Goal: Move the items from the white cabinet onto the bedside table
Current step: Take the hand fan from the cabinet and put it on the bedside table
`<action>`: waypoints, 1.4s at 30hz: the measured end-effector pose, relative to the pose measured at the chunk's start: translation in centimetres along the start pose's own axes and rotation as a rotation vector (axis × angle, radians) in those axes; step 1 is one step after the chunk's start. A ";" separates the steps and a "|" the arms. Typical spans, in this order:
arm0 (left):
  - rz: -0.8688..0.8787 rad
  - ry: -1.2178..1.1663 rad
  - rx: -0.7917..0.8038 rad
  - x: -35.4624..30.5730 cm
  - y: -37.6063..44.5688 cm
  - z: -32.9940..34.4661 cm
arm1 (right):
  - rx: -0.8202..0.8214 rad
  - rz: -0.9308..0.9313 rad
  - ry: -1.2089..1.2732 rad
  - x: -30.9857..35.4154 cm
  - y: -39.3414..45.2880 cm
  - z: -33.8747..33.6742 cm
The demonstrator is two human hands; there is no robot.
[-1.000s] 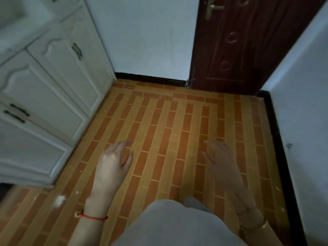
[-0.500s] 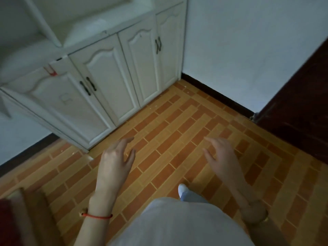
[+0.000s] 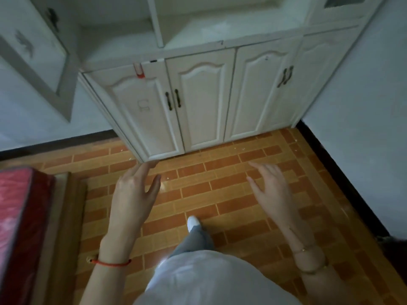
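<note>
The white cabinet (image 3: pixel 198 102) stands straight ahead against the wall, its lower doors closed, with dark handles. Above the doors run open white shelves (image 3: pixel 220 29) on which I see no items. My left hand (image 3: pixel 134 194) hovers over the floor in front of the cabinet's left corner, fingers relaxed and holding nothing. My right hand (image 3: pixel 273 190) hangs to the right at the same height, also relaxed with nothing in it. No bedside table is in view.
A cabinet door with a glass pane (image 3: pixel 33 51) swings open at upper left. A red mattress on a wooden bed frame (image 3: pixel 19 216) lies at lower left. Orange tiled floor (image 3: pixel 220 188) lies between me and the cabinet. A white wall (image 3: pixel 363 106) closes the right side.
My view has turned left from the dark door until the cabinet is straight ahead and closer. The bed has come into view. Both hands stay relaxed and hold nothing.
</note>
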State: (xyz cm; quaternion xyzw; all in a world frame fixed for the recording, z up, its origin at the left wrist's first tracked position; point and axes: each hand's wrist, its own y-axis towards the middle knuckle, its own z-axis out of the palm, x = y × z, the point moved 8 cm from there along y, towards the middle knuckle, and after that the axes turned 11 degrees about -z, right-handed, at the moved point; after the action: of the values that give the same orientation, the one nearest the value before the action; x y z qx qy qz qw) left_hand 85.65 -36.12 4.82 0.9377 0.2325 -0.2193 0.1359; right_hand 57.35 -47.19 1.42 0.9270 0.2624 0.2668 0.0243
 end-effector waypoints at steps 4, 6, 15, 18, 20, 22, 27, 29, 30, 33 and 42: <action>-0.075 -0.004 -0.080 2.0 5.3 0.2 | 0.040 -0.083 0.019 0.3 8.0 2.5; -0.111 -0.008 -0.118 3.0 8.5 0.2 | 0.038 -0.133 0.035 1.0 12.2 3.8; -0.186 0.029 -0.267 6.1 21.5 -2.6 | 0.089 -0.320 0.083 6.0 30.2 8.3; -0.215 0.044 -0.323 6.7 24.3 -3.7 | 0.102 -0.374 0.099 7.6 34.5 8.9; -0.237 0.040 -0.358 7.1 25.7 -4.5 | 0.110 -0.416 0.112 8.7 36.8 9.3; -0.264 0.033 -0.375 7.4 26.9 -4.9 | 0.116 -0.456 0.124 9.6 39.0 9.5; -0.333 0.027 -0.417 7.6 28.6 -5.6 | 0.148 -0.539 0.144 11.2 43.3 10.0; -0.353 0.020 -0.445 7.5 29.1 -6.0 | 0.153 -0.574 0.149 11.8 44.8 9.7; -0.356 0.012 -0.462 7.3 29.3 -6.3 | 0.147 -0.598 0.155 12.3 45.6 9.5; -0.368 0.007 -0.523 7.0 30.1 -7.9 | 0.121 -0.687 0.175 14.3 47.9 8.4; -0.410 0.117 -0.761 6.4 30.3 -16.0 | 0.005 -1.013 0.276 25.1 52.3 4.6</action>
State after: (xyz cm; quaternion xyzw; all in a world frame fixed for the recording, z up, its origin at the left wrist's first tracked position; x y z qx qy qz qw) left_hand 111.33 -53.88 20.33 0.7661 0.4856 -0.0870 0.4119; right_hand 102.49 -79.27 19.21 0.6403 0.6791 0.3407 0.1132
